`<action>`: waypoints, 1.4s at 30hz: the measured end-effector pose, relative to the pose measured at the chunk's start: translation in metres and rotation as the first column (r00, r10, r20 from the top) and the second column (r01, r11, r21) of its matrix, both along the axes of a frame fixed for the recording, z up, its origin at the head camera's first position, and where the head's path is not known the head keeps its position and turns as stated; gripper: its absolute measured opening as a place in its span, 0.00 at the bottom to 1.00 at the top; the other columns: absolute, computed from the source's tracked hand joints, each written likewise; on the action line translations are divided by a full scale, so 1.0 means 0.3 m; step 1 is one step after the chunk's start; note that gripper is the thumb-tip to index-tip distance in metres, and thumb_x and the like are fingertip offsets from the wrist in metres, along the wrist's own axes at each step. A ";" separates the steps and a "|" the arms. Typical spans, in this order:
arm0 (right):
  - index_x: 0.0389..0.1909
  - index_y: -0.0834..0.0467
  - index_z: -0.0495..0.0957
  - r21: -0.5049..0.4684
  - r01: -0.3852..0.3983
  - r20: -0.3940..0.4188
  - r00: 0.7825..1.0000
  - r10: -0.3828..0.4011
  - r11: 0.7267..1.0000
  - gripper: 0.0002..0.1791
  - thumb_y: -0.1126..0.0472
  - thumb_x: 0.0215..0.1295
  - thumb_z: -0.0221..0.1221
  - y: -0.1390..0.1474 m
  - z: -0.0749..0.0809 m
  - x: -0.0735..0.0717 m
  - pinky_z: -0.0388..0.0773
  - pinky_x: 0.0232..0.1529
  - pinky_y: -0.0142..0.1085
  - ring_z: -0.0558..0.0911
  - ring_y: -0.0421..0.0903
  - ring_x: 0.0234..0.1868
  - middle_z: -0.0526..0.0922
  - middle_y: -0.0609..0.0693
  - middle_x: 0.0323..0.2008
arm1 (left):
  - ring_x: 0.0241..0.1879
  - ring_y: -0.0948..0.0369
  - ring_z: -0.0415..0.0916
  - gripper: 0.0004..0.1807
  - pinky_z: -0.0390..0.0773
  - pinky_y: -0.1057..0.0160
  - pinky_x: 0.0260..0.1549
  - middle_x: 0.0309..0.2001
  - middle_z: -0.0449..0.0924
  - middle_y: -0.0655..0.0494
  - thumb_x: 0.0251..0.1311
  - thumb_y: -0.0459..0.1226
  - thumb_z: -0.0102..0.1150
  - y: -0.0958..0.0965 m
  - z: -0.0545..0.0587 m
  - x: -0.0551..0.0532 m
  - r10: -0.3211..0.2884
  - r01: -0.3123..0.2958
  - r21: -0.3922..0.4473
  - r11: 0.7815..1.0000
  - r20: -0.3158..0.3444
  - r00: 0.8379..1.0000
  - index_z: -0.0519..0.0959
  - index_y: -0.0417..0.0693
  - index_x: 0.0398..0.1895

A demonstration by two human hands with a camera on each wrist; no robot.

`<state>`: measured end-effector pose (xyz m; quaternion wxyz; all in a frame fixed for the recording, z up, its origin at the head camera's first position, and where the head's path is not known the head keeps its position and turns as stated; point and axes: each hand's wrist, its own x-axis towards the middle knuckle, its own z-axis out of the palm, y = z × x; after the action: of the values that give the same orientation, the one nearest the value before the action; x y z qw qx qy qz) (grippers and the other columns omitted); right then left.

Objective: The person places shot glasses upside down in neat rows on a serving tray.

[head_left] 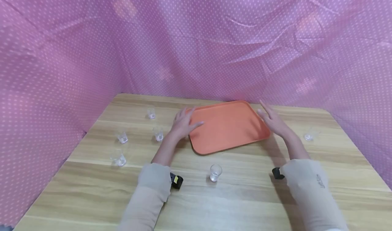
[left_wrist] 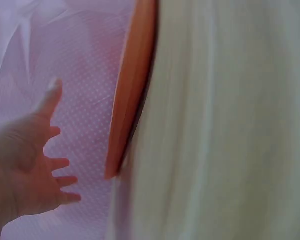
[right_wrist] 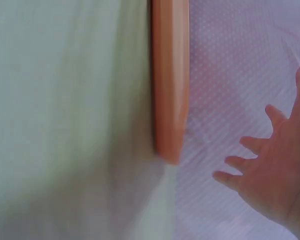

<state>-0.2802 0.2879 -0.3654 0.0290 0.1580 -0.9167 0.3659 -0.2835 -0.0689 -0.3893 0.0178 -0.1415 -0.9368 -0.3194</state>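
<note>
An orange rectangular tray (head_left: pixel 228 125) lies slightly turned on the wooden table, with nothing on it. My left hand (head_left: pixel 183 123) is spread at its left edge, thumb reaching over the rim; the left wrist view shows that hand (left_wrist: pixel 27 162) apart from the tray (left_wrist: pixel 132 85). At the tray's right edge is my right hand (head_left: pixel 274 122), fingers extended. In the right wrist view this hand (right_wrist: pixel 277 170) is also apart from the tray (right_wrist: pixel 171 85), its fingers spread. A small clear glass (head_left: pixel 215 172) stands in front of the tray, between my forearms.
Left of the tray are several clear glasses, among them a far one (head_left: pixel 151 112), one near my left forearm (head_left: pixel 158 135) and a tilted-looking one (head_left: pixel 119 158). Another glass (head_left: pixel 309 135) is at the right. Pink dotted cloth (head_left: pixel 196 47) hangs behind and beside the table (head_left: pixel 245 203).
</note>
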 end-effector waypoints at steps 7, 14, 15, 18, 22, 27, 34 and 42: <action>0.72 0.56 0.41 -0.305 0.065 0.238 0.971 0.010 0.950 0.34 0.48 0.72 0.42 0.048 -0.069 0.014 0.47 0.62 0.56 0.51 0.65 0.65 0.46 0.67 0.68 | 0.59 0.42 0.53 0.42 0.59 0.45 0.56 0.63 0.52 0.32 0.52 0.41 0.66 -0.031 -0.052 0.012 0.028 -0.032 0.371 0.928 0.014 0.999 0.57 0.46 0.69; 0.67 0.68 0.51 -0.391 0.129 0.302 0.953 -0.005 0.911 0.33 0.51 0.71 0.45 0.077 -0.135 0.003 0.51 0.64 0.46 0.53 0.60 0.65 0.52 0.65 0.66 | 0.52 0.42 0.66 0.50 0.72 0.55 0.49 0.60 0.52 0.29 0.42 0.22 0.67 -0.047 -0.108 0.013 -0.065 0.002 0.570 0.822 0.090 0.994 0.51 0.37 0.69; 0.66 0.70 0.51 -0.422 0.130 0.305 0.952 0.006 0.897 0.33 0.52 0.71 0.45 0.080 -0.143 0.002 0.55 0.63 0.43 0.55 0.60 0.64 0.54 0.66 0.66 | 0.50 0.41 0.68 0.50 0.75 0.57 0.46 0.61 0.50 0.29 0.41 0.20 0.67 -0.049 -0.115 0.012 -0.077 0.001 0.591 0.806 0.104 0.992 0.50 0.36 0.69; 0.67 0.71 0.47 -0.625 0.171 0.377 0.921 0.103 0.761 0.31 0.57 0.72 0.44 0.079 -0.166 0.002 0.62 0.60 0.39 0.57 0.58 0.64 0.52 0.68 0.66 | 0.46 0.42 0.70 0.51 0.77 0.61 0.41 0.61 0.46 0.30 0.39 0.18 0.66 -0.053 -0.127 0.010 -0.065 -0.032 0.604 0.796 0.138 0.988 0.51 0.38 0.69; 0.69 0.68 0.42 -0.820 0.285 0.438 0.871 0.222 0.496 0.31 0.64 0.71 0.44 0.075 -0.192 0.013 0.64 0.58 0.39 0.62 0.53 0.63 0.49 0.67 0.66 | 0.49 0.42 0.69 0.51 0.76 0.61 0.43 0.61 0.46 0.32 0.39 0.19 0.66 -0.052 -0.130 0.007 -0.049 -0.059 0.589 0.806 0.166 0.985 0.51 0.40 0.69; 0.68 0.68 0.42 -0.821 0.265 0.419 0.882 0.218 0.505 0.32 0.65 0.70 0.46 0.080 -0.206 0.049 0.66 0.56 0.39 0.69 0.49 0.57 0.56 0.64 0.63 | 0.52 0.42 0.68 0.48 0.74 0.58 0.47 0.61 0.53 0.32 0.41 0.16 0.62 -0.057 -0.131 0.005 -0.066 -0.052 0.632 0.773 0.162 0.985 0.51 0.36 0.69; 0.68 0.68 0.46 -0.789 0.269 0.431 0.883 0.185 0.552 0.32 0.70 0.67 0.49 0.096 -0.215 0.082 0.68 0.54 0.38 0.74 0.46 0.51 0.65 0.59 0.57 | 0.56 0.44 0.65 0.44 0.70 0.59 0.51 0.61 0.60 0.34 0.46 0.18 0.60 -0.070 -0.138 -0.009 -0.044 -0.085 0.650 0.755 0.180 0.983 0.52 0.35 0.68; 0.65 0.68 0.56 -0.650 0.252 0.355 0.935 -0.007 0.717 0.31 0.70 0.62 0.55 0.105 -0.222 0.074 0.73 0.47 0.31 0.73 0.42 0.46 0.67 0.57 0.51 | 0.53 0.47 0.69 0.40 0.72 0.61 0.49 0.56 0.67 0.36 0.50 0.23 0.62 -0.074 -0.139 -0.023 -0.002 -0.115 0.598 0.793 0.191 0.982 0.57 0.37 0.67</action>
<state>-0.2581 0.3193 -0.4319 -0.0413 0.0077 -0.7165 0.6963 -0.2902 -0.0912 -0.4311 -0.0136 -0.0705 -0.7866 -0.6133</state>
